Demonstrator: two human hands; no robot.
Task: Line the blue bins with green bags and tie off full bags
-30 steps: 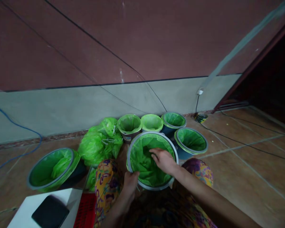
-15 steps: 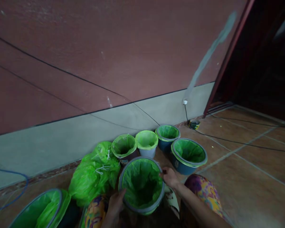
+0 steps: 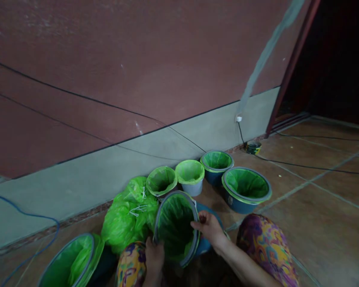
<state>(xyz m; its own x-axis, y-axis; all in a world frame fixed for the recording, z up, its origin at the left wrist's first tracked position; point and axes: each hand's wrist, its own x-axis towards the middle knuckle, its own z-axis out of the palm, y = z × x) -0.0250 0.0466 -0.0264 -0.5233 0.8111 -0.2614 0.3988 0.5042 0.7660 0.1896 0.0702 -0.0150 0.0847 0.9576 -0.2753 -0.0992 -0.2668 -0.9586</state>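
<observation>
Between my knees a blue trash bin [image 3: 208, 243] leans to the left, a grey ring around its mouth and a green plastic bag [image 3: 176, 227] lining it. My right hand [image 3: 211, 230] is closed on the right side of the rim, thumb toward the inside and fingers around the edge. At the lower left of the rim my left hand [image 3: 154, 253] grips the bin, its fingers partly hidden and a little blurred. Just behind stand a small lined bin [image 3: 163, 195] and a white lined bin [image 3: 192, 188].
Two more blue lined bins [image 3: 241, 205] [image 3: 214, 177] stand to the right. Tied green bags [image 3: 127, 219] lie left by the wall, near another lined bin [image 3: 92, 243]. A small tin [image 3: 253, 148] sits by the socket. A black cable [image 3: 311, 168] crosses the tiles; a blue cable [image 3: 20, 211] hangs left.
The bin has tipped from facing me to leaning left, so its blue outer side now shows. Both hands stay at its rim. My view has shifted slightly.
</observation>
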